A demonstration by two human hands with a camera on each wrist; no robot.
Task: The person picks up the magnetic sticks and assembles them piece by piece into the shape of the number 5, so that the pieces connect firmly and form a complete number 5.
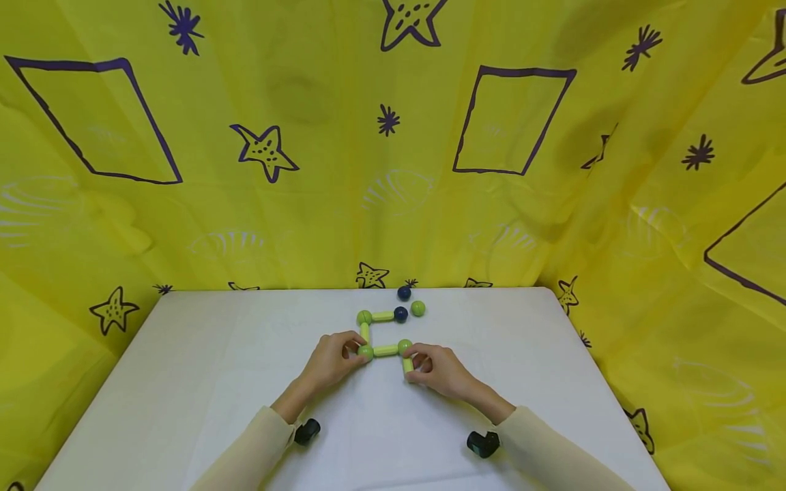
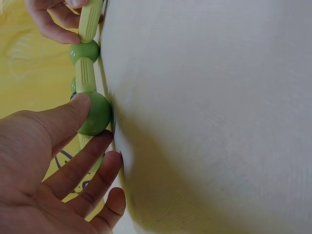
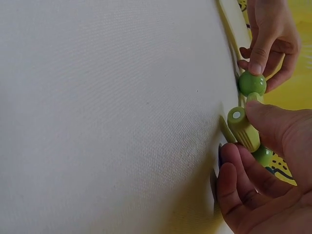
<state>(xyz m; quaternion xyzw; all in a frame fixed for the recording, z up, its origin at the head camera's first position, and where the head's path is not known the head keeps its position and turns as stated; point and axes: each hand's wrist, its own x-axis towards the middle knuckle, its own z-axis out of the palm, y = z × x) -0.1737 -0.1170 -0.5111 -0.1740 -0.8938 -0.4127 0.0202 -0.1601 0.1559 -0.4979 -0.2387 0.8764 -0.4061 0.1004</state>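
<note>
Ball-and-rod chain [image 1: 386,350] sits lower centre, four rods [image 1: 383,316] joined. Left hand [image 1: 331,358] pinches corner ball [image 1: 366,352]; right hand [image 1: 443,370] pinches end rod [image 3: 243,129], tip bare. Apparently left: loose navy ball [image 1: 404,292], loose green ball [image 1: 417,308].

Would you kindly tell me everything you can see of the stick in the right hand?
The stick is short, light yellow-green and looks like plastic, with grooves along its side and a small pale disc in its free round end. Its far end joins a green ball, from which it points back toward the person. The right hand holds it between thumb and fingers, close to the white table; whether it touches the table cannot be told.
</note>
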